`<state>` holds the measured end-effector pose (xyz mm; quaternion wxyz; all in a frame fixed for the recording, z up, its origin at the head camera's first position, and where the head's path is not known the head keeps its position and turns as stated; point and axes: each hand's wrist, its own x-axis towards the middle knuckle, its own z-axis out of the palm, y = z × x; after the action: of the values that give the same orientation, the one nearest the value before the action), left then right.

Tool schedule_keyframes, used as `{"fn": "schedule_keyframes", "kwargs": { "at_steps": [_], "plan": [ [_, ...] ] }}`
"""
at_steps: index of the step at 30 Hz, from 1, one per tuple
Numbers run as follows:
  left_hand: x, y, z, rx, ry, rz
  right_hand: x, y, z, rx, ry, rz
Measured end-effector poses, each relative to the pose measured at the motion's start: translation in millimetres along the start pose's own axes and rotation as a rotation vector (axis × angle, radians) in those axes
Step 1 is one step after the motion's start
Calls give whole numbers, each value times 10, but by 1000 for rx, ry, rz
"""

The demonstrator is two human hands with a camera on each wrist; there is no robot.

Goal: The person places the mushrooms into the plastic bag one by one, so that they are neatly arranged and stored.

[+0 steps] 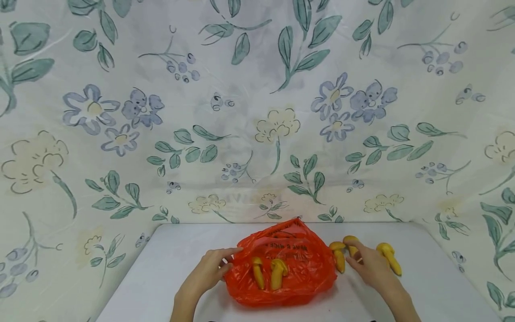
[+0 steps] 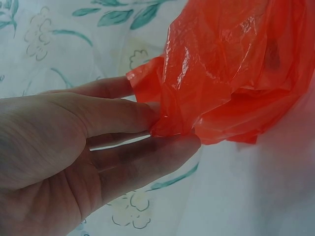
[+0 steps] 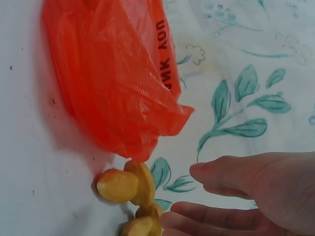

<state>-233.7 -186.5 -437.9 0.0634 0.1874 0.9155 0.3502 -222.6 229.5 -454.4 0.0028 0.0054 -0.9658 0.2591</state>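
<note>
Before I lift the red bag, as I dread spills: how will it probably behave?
The bag will likely flop, since it looks thin and creased. Its sheen hints at a slippery feel. The two mushrooms inside lie by its open side, so tipping might roll them out.

mushroom [image 1: 352, 251] partly behind fingers [image 1: 359, 246], forearms [image 1: 186, 300] cropped

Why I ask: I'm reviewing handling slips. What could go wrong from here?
The thin red bag is held only at its left side, by the left hand, so its unsupported right side might sag. A hard tug there could roll out the two mushrooms inside. The right hand might knock the mushroom beside the bag's right edge.
</note>
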Motion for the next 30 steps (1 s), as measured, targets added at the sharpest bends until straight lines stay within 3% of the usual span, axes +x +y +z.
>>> {"fn": "schedule_keyframes", "kwargs": {
  "at_steps": [7,22,30],
  "plan": [
    [25,8,1,3,-8,1,-29,136,-54,76,-22,57],
    [25,21,6,10,-8,-22,-15,336,-202,3,41,41],
    [15,19,-11,6,2,-14,-20,428,-291,25,43,55]
  ]
}}
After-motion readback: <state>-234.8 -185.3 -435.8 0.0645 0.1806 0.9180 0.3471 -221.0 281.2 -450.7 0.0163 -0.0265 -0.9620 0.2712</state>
